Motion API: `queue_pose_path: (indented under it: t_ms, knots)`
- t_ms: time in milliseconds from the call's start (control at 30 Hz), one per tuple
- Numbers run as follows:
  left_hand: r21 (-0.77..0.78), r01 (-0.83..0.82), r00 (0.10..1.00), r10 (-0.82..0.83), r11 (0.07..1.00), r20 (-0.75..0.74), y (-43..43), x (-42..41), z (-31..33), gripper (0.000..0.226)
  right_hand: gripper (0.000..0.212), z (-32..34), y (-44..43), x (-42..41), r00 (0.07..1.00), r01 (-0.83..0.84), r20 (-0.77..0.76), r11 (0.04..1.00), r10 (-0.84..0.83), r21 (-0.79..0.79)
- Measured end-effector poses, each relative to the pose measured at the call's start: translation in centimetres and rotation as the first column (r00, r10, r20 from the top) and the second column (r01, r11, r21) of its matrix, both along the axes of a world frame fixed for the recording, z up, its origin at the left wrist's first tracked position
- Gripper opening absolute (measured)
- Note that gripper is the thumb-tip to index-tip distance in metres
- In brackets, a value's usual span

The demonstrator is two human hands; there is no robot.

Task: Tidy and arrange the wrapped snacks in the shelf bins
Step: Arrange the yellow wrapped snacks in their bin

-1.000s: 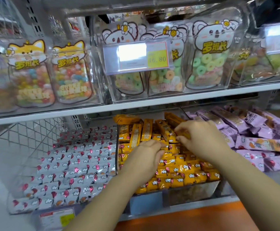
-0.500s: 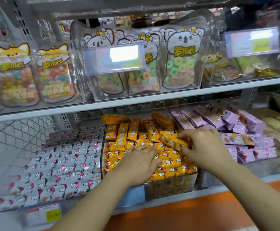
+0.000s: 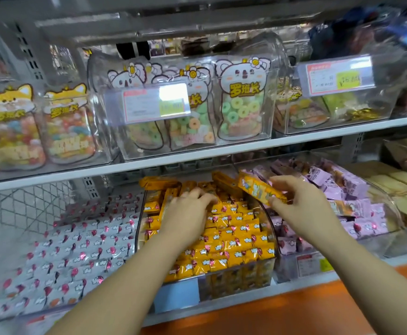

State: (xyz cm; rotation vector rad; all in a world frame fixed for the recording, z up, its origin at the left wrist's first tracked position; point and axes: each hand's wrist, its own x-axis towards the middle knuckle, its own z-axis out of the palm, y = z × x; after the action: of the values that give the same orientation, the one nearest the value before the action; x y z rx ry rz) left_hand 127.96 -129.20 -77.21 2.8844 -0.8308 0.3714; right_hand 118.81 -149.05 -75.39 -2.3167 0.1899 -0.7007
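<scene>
Koala-printed candy bags [image 3: 242, 110] and fox-printed candy bags [image 3: 11, 131] on the upper shelf [image 3: 294, 139], a price label [image 3: 149, 106] in front.

Both arms were bare as far as the view showed them, from the wrists back to the picture's lower edge on the near side of the orange-snack bin [image 3: 246, 278]. The left hand [image 3: 185, 218], over the bin's middle, showed its back and a row of rounded knuckles. The right hand [image 3: 301, 209], at the bin's right rim, showed a thumb and slim fingers (blur hid finer detail). The left forearm [image 3: 130, 274] and right forearm [image 3: 367, 274] were smooth, narrow at the wrist and broader further from the bin.
</scene>
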Motion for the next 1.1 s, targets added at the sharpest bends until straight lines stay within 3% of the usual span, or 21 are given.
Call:
queue_pose_path:
  t_ms: [100, 233, 400, 567, 700, 867, 1000, 1100]
  knots:
    - [0.124, -0.028, 1.0, 0.026, 0.992, 0.015, -1.4, 1.0, 0.4, 0.067, 0.038, -0.4, -0.1, 0.1, 0.998, -0.001, -0.059, 1.0, 0.001, -0.016]
    - [0.196, -0.026, 0.998, 0.037, 0.98, -0.05, -2.5, 2.0, 0.3, 0.06, 0.037, -0.9, 0.0, 0.4, 0.997, 0.007, -0.075, 0.998, -0.012, -0.066]
    - [-0.027, -0.017, 0.983, 0.012, 0.999, -0.181, -3.0, 2.4, 0.2, 0.029, 0.045, -1.8, -0.2, 0.3, 0.995, -0.012, -0.096, 0.98, -0.007, -0.199]
    - [-0.258, -0.074, 0.994, 0.049, 0.963, -0.099, -2.0, 1.9, 0.2, 0.012, 0.042, -1.8, 0.0, 0.0, 0.999, -0.01, -0.035, 0.984, 0.003, -0.179]
    - [-0.459, -0.068, 0.993, 0.017, 0.886, -0.114, -0.6, 1.5, 1.3, 0.001, 0.038, -1.3, 1.4, -0.2, 0.993, -0.121, -0.017, 0.955, 0.121, -0.272]
    - [-0.627, -0.084, 0.985, -0.033, 0.775, -0.172, 1.4, 1.1, 2.0, 0.028, 0.029, -1.6, 3.0, -0.6, 0.942, -0.329, -0.186, 0.871, 0.278, -0.365]
    - [-0.661, -0.109, 0.962, -0.088, 0.742, -0.258, 2.3, 0.7, 1.6, 0.048, 0.028, -2.3, 4.3, -0.2, 0.896, -0.417, -0.32, 0.829, 0.307, -0.373]
    - [-0.607, -0.064, 0.954, -0.129, 0.792, -0.27, 2.4, 0.8, 0.9, 0.052, 0.04, -1.4, 3.7, 0.7, 0.913, -0.373, -0.25, 0.908, 0.322, -0.19]
